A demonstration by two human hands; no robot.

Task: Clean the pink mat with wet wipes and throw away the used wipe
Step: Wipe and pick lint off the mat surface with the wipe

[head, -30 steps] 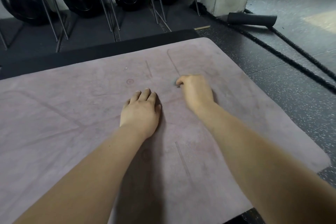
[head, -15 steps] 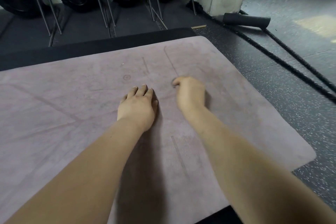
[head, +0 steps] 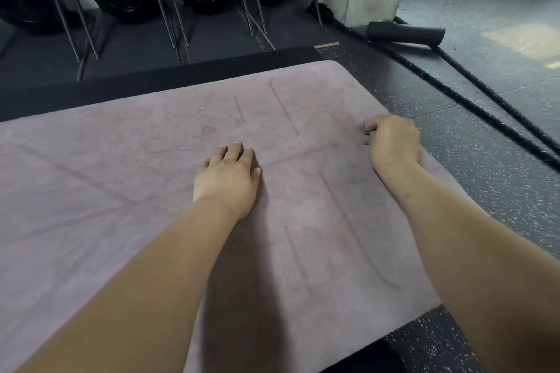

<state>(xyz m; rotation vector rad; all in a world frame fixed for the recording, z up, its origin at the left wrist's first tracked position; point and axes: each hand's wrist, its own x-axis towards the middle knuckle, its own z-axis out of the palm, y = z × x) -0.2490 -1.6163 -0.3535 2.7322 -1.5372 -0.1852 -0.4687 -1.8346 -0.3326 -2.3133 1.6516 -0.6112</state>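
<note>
Perhaps blurred print [head: 306,238] on pink mat [head: 121,191]

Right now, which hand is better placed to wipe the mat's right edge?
Right. The right hand grips a small grey wad, likely the wipe, beside that edge of the pink mat; the left hand lies flat mid-mat, empty.

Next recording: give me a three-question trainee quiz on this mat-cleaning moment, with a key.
1. True or false: the left hand lies flat on the pink mat.
2. Which hand is curled round the grey wad? A) left B) right C) neither
3. Fill in: the right hand sits near the mat's edge on the person's ____ side.
Key: 1 true; 2 B; 3 right.
</note>
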